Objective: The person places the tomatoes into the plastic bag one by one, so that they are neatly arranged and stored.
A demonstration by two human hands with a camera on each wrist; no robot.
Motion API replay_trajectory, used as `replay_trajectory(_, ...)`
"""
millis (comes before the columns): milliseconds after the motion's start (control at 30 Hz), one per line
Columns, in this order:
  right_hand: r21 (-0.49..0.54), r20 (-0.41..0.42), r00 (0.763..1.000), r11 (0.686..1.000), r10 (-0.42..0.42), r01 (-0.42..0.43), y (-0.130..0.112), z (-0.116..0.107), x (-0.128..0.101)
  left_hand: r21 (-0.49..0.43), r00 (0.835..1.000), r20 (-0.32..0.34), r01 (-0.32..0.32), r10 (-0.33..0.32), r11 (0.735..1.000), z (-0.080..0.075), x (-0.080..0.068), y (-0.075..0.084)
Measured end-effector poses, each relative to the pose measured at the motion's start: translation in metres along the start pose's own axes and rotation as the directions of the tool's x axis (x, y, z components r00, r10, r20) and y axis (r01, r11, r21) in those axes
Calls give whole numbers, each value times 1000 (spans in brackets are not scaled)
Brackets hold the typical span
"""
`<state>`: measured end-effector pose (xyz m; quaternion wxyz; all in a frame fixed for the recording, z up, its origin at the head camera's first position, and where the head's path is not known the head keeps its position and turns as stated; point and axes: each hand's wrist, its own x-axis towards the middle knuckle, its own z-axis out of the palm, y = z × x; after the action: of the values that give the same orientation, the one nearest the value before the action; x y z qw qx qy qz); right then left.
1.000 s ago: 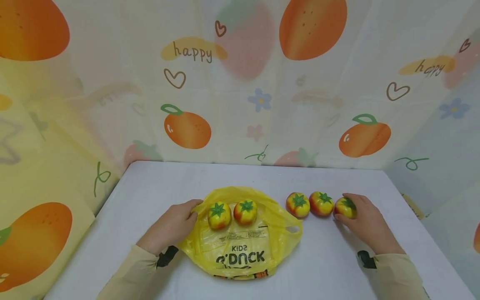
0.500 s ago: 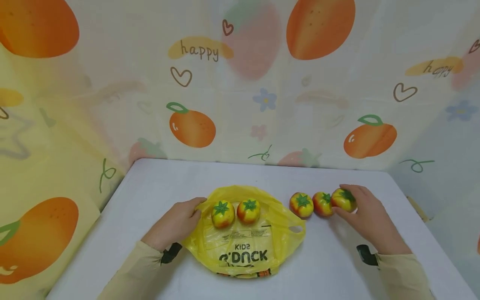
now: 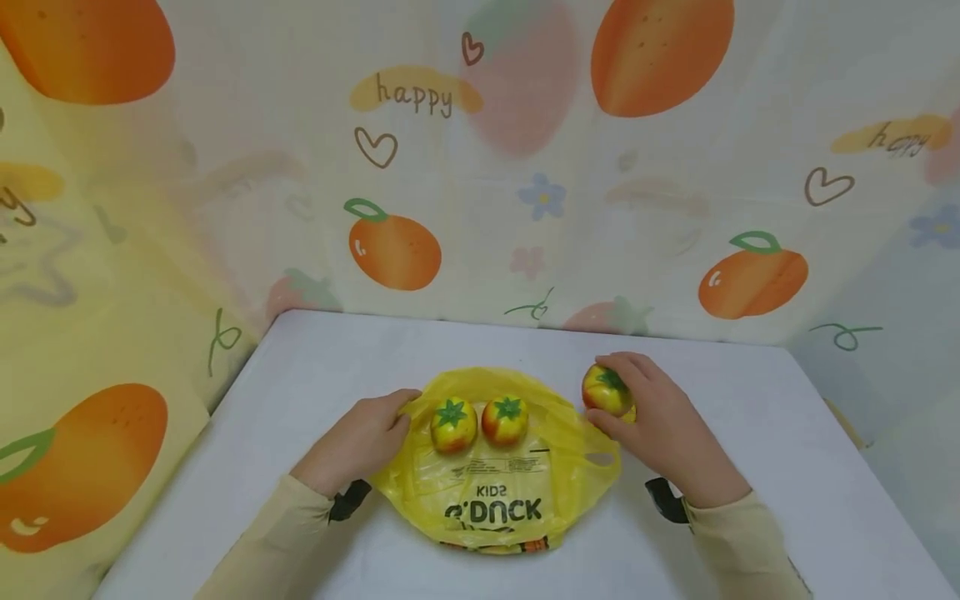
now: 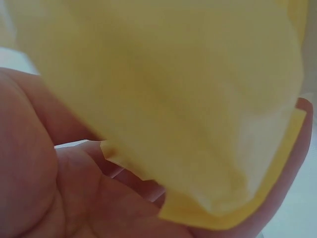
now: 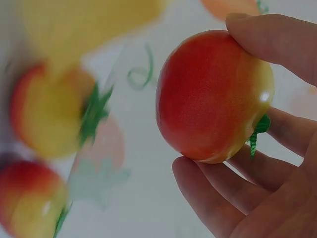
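Right hand carries a toy tomato; left hand pins the bag's edge.

The right hand [image 3: 660,425] curls its fingers [image 5: 277,39] round a toy tomato [image 3: 606,390], at 3 o'clock of the yellow bag [image 3: 498,492]. The left hand [image 3: 360,442] pinches the bag's rim at 9 o'clock, beside two tomatoes [image 3: 478,422] lying on the plastic. The glossy tomato could slip and roll on the white table [image 3: 315,358]; a tug could shift that pair.

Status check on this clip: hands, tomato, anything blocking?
Left hand pinches yellow bag edge. Right hand grips one tomato, lifted beside bag. Two tomatoes sit on bag; nothing blocks between.
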<state>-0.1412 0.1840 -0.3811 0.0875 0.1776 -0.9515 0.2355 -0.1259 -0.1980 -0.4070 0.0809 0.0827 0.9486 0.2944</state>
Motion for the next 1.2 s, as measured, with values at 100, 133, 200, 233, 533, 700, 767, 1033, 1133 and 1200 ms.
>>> replay_trajectory(100, -1, 1, 998, 998, -58, 58, -17, 9, 0, 9, 1000, 4, -2, 2, 1000, 0, 1, 2)
replay_trajectory(133, -4, 6, 997, 997, -73, 73, -22, 12, 0, 12, 1000, 6, -3, 3, 1000, -1, 1, 2)
replay_trajectory(200, -5, 25, 995, 995, -97, 97, -34, 19, 0, 18, 1000, 9, -9, 9, 1000, -1, 1, 3)
replay_trajectory(233, -6, 38, 993, 994, -108, 108, -39, 22, 0, 20, 1000, 9, -13, 12, 1000, -1, 1, 3)
replay_trajectory(533, 34, 154, 972, 985, -175, 172, -84, 52, -4, 30, 999, 7, -34, 34, 999, -1, 1, 2)
replay_trajectory(700, 61, 188, 955, 974, -228, 220, -98, 69, -6, 29, 999, 8, -34, 34, 999, -1, 0, 2)
replay_trajectory(767, 69, 205, 946, 968, -251, 242, -101, 76, -8, 33, 999, 8, -33, 33, 999, -1, 0, 2)
replay_trajectory(1033, 97, 276, 912, 953, -304, 288, -117, 98, -13, 37, 999, 1, -51, 51, 998, -2, -1, 3)
replay_trajectory(1133, 88, 283, 903, 947, -322, 310, -121, 103, -14, 35, 999, 0, -53, 53, 998, -2, -1, 3)
replay_trajectory(1200, 82, 278, 900, 942, -336, 326, -124, 106, -14, 33, 998, 0, -55, 55, 998, -3, -1, 3)
